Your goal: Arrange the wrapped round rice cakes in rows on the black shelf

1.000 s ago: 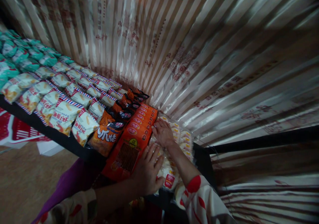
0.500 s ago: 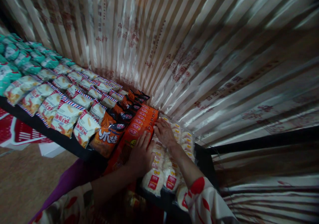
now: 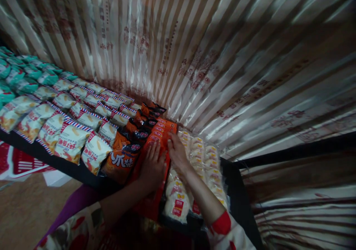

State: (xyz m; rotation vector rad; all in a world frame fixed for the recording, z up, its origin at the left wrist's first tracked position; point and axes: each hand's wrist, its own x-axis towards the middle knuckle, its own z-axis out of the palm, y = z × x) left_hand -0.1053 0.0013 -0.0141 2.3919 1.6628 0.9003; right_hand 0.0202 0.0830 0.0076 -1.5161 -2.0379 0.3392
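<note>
My left hand (image 3: pixel 152 166) lies flat on a row of overlapping orange-red snack packets (image 3: pixel 162 127), its fingers stretched out and pointing away. My right hand (image 3: pixel 177 152) rests along the right edge of the same row, fingers extended, with its fingertips on the packets. Both hands hold nothing. Right of them are rows of round white crackers in clear wrappers (image 3: pixel 178 205) with red labels, partly hidden by my right forearm. Close on the left stands a row of orange and black snack bags (image 3: pixel 119 161).
White snack bags with striped edges (image 3: pixel 71 140) fill rows farther left, with teal bags (image 3: pixel 26 74) beyond them. A pleated, printed sheet (image 3: pixel 172 50) hangs behind the black shelf (image 3: pixel 236 190). A red and white box (image 3: pixel 22 161) sits below at left.
My right hand has shifted left, from the border by the white crackers onto the orange-red packets. My left hand still lies on the packets. The view has moved slightly.
</note>
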